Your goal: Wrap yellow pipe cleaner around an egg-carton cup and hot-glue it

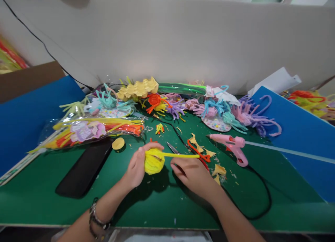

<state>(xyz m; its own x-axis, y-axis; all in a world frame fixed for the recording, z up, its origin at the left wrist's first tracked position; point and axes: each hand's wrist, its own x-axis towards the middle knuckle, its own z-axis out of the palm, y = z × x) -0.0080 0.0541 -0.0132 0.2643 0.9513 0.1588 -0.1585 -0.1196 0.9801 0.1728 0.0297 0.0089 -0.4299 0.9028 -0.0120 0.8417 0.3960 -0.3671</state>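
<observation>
My left hand [136, 166] is wrapped round the left side of a yellow ball of fuzzy stem [154, 161], held above the green table [162, 214]. From the ball a straight yellow stem [180, 155] runs right, over the top of my right hand [192, 170]. The fingers of my right hand are curled; whether they grip anything is hidden. Behind that hand lie scissors [172, 148], partly covered, and a bent orange stem [198, 152].
A pink glue gun [232, 144] lies at right with its black cable looping forward. At left are a black phone [85, 168] and a bag of stems [99, 130]. Blue panels [39, 109] flank both sides. An egg carton piece [138, 88] and pastel stem bundles [209, 107] line the back.
</observation>
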